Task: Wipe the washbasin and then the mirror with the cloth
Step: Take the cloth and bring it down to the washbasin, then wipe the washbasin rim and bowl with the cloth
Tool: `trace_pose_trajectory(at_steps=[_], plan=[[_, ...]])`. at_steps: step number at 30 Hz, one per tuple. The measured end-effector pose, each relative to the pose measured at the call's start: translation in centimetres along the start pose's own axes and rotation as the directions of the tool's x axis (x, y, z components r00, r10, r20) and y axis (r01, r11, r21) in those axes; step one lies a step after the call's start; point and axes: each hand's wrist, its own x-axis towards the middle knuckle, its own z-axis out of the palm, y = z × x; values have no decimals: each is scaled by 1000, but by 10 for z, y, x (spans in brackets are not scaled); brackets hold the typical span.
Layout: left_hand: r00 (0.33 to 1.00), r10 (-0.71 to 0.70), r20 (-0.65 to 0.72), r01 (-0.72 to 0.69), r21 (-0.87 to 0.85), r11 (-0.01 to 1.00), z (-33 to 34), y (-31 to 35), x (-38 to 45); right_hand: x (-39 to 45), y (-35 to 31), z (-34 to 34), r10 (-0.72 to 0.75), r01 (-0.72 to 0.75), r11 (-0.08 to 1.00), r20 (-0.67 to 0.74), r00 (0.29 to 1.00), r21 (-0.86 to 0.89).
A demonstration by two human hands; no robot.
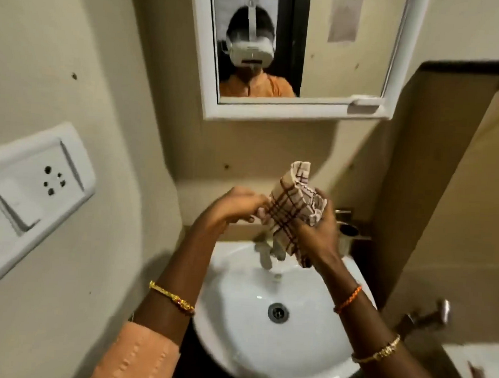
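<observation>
The cloth [292, 211], checked brown and cream, is held bunched above the white washbasin [234, 347], below the mirror [330, 48]. From the left, a wall socket [37, 186]; the left hand [235, 207] pinches the cloth's edge; the right hand [317, 233] grips its bulk from beneath; a tap [426, 316] at the right.

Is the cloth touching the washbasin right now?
Apart. The head view shows the cloth held up in both hands, its lower end hanging clear above the washbasin.

A white switchboard [31, 189] with a socket sits on the left wall, and a metal tap [426, 316] juts out at lower right.
</observation>
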Motion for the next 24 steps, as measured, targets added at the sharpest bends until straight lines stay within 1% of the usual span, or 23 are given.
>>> trace_pose_trajectory(at_steps=[2, 4, 5, 6, 7, 8, 10, 11, 13, 15, 16, 17, 19, 21, 22, 24], plan=[[983, -132, -128, 142, 78, 987, 13, -69, 24, -11, 42, 9, 139, -139, 990, 3, 990, 8], [941, -283, -185, 310, 132, 942, 29, -141, 43, -22, 80, 22, 217, -217, 976, -21, 976, 13], [908, -365, -205, 395, 138, 908, 39, -175, 48, -27, 99, 29, 239, -240, 971, -40, 970, -3], [871, -430, -238, 467, 131, 874, 48, -203, 46, -32, 116, 35, 249, -250, 968, -45, 968, -34], [836, -471, -282, 521, 136, 843, 55, -224, 44, -36, 129, 40, 227, -229, 970, -24, 974, -84], [806, -496, -323, 559, 143, 817, 61, -239, 40, -37, 145, 46, 181, -174, 970, 31, 983, -167], [783, -505, -363, 589, 177, 788, 67, -261, 41, -35, 175, 60, 78, -1, 928, 191, 979, -373], [781, -505, -366, 592, 180, 785, 67, -269, 44, -32, 187, 67, 28, 106, 883, 279, 960, -456], [780, -518, -351, 592, 143, 794, 64, -281, 53, -23, 205, 80, -41, 309, 767, 438, 898, -563], [769, -535, -351, 600, 109, 792, 60, -291, 61, -8, 223, 91, -68, 458, 619, 538, 840, -637], [762, -539, -358, 605, 97, 791, 58, -294, 63, 1, 231, 92, -62, 488, 556, 553, 831, -673], [754, -550, -360, 610, 75, 789, 56, -295, 64, 9, 237, 91, -34, 487, 507, 548, 835, -711], [738, -581, -344, 620, 3, 785, 52, -293, 66, 23, 249, 86, 45, 436, 437, 503, 863, -787], [707, -631, -320, 628, -127, 768, 48, -292, 66, 25, 260, 88, 69, 406, 376, 462, 884, -833], [692, -653, -308, 625, -198, 755, 46, -292, 67, 24, 263, 92, 75, 385, 359, 438, 896, -850], [676, -685, -273, 614, -307, 728, 42, -293, 68, 23, 262, 109, 123, 307, 385, 378, 918, -870]])
